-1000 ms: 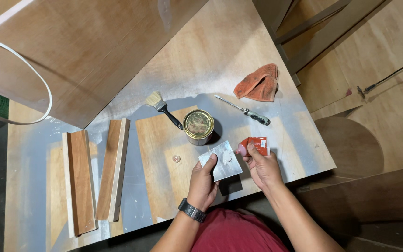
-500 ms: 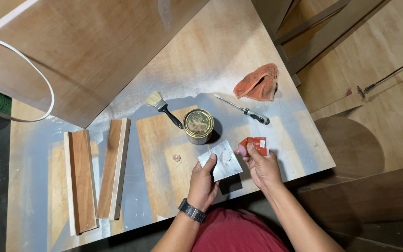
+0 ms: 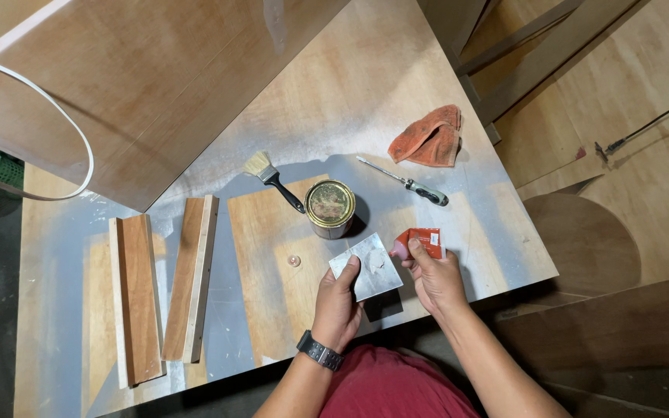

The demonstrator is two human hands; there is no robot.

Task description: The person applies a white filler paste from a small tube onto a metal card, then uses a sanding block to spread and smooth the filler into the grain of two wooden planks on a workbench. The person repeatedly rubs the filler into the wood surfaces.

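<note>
Red tube [image 3: 426,241] pinched in right hand [image 3: 437,280] fingers; left hand [image 3: 337,303] fingers grip metal square [image 3: 367,266]; lidded tin [image 3: 330,205] nearby.

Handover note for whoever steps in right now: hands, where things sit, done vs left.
Left hand: holds a small metal plate flat, a smear of paste on it.
Right hand: holds a red tube, nozzle at the plate's edge.
On the table: closed tin can, brush, screwdriver, orange rag, two wooden pieces at left.
Done: some paste on the plate.
Left: brush lies untouched, wood shows no paste.
</note>
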